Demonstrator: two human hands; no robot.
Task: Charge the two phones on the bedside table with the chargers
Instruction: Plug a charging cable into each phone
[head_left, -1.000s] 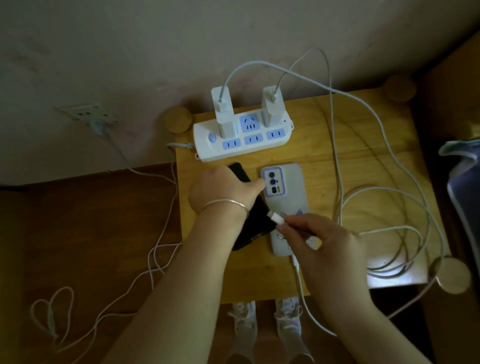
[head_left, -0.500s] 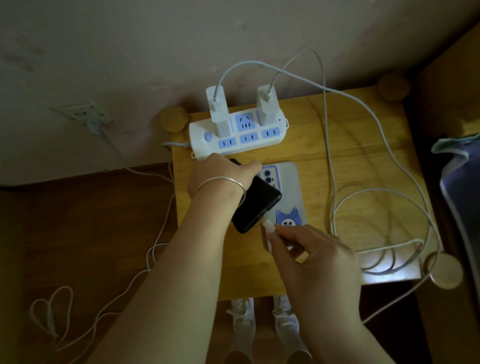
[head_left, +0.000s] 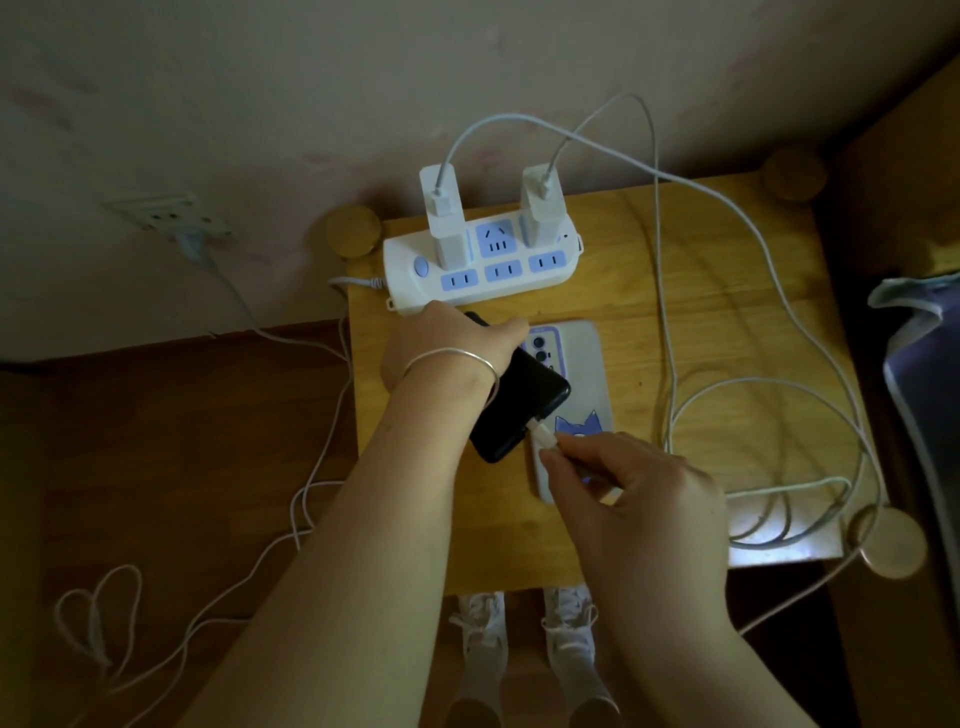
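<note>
1. Two fingertips of the right hand (head_left: 639, 499), thumb and forefinger, are pinched closed on the white cable plug (head_left: 542, 434). Its metal tip is at the charging port in the lower edge of the black phone (head_left: 519, 400); I cannot tell if it is fully inside.
2. The left hand (head_left: 447, 348) is wrapped around the upper part of the black phone and grips it, tilted, with its lower corner over the white-cased phone (head_left: 576, 384). A thin silver bangle (head_left: 457, 358) is on this wrist.
3. The white-cased phone lies face down on the bedside table (head_left: 727, 260), just in front of the power strip (head_left: 483, 260), and no cable is joined to it as far as I can see.
4. Two white charger bricks stand in the power strip, the left charger (head_left: 447, 218) and the right charger (head_left: 540, 202), each with a cable leaving its top. The cables run to the right of the power strip and make loose coils (head_left: 769, 457) on the table.
5. In my judgement, the step in hand is connecting the first phone. The next move calls for a straight push of the plug along the port's line, while the left hand keeps the phone steady.
6. After this, the black phone must be laid down, and the free end of the second cable found among the coils for the white-cased phone.
</note>
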